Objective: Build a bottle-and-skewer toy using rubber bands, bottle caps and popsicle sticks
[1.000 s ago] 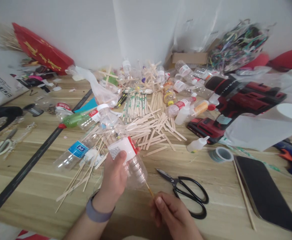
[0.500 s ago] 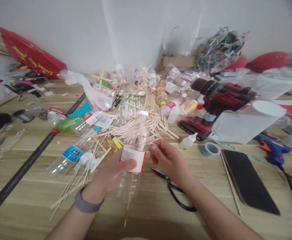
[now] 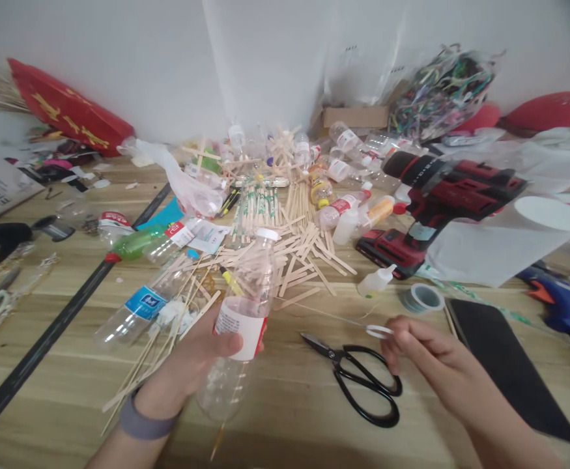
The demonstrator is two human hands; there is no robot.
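My left hand [image 3: 211,345] is wrapped round a clear plastic bottle [image 3: 228,384] with a white cap and a white-and-red label, tilted above the table. A thin rod [image 3: 217,443] shows below the bottle's base; whether it passes through the bottle is hard to make out. On the right, my right hand [image 3: 424,345] pinches a small white ring [image 3: 378,331]. From the ring a thin string [image 3: 331,314] stretches taut toward the bottle's side. Black-handled scissors [image 3: 357,378] lie on the table between my hands, blades pointing left.
Loose flat wooden sticks [image 3: 304,251] spread beyond the bottle. A red cordless drill [image 3: 426,208] stands at right, near a small squeeze bottle [image 3: 376,281], a tape roll [image 3: 421,298], a phone [image 3: 504,365] and a blue glue gun [image 3: 553,299]. A blue-labelled bottle [image 3: 142,303] lies left.
My right hand has moved right, away from the bottle, drawing out the ring and string. The bottle has shifted slightly left and down in view. The scissors are now uncovered.
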